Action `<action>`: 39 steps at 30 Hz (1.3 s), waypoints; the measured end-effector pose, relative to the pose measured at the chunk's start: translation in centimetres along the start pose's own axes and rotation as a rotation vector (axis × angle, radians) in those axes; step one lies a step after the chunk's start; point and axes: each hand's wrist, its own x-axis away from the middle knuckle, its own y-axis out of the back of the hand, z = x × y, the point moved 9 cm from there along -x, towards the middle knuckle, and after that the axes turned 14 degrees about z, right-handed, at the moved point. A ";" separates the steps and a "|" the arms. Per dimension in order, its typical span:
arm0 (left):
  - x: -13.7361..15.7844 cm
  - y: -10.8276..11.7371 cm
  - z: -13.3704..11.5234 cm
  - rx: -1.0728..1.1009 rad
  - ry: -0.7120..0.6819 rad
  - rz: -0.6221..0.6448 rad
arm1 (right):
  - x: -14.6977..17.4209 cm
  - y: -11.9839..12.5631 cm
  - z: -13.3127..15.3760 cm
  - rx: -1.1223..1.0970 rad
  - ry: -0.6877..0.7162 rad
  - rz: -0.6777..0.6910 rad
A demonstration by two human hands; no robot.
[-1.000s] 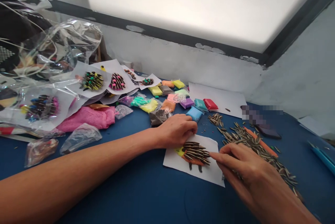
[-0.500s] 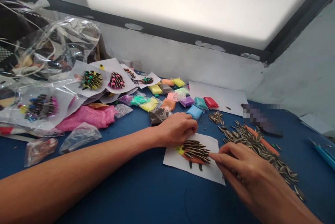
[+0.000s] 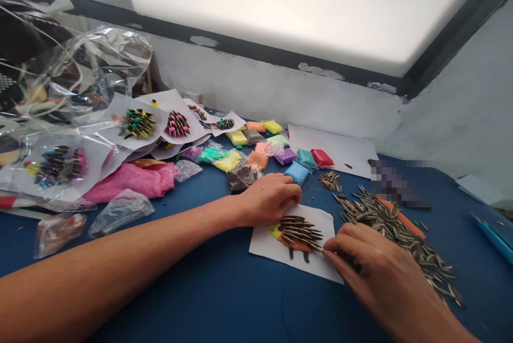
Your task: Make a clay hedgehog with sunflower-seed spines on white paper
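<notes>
Hedgehog figure (image 3: 300,235) on white paper (image 3: 272,257), seen from the head. The figure — yellow face, orange body, overlapping striped seeds as spines — lies near the sheet's middle, a pale margin showing along its front edge. The left hand (image 3: 272,199) covers the sheet's upper left edge, fingers curled together; their tips are hidden, so whether they clamp anything cannot be told. The right hand (image 3: 377,265) overlaps the right edge, thumb and forefinger tips together beside the rear spines; whether they pinch a seed is unclear. A seed pile (image 3: 395,231) crowds its far side, and a light-blue packet (image 3: 297,173) lies just beyond the left knuckles. Toward the viewer, blue tabletop (image 3: 224,289) spreads between both arms.
</notes>
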 end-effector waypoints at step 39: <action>0.0 -0.2 0.1 0.014 0.009 0.011 | 1.3 3.0 -6.1 0.235 -0.301 -0.168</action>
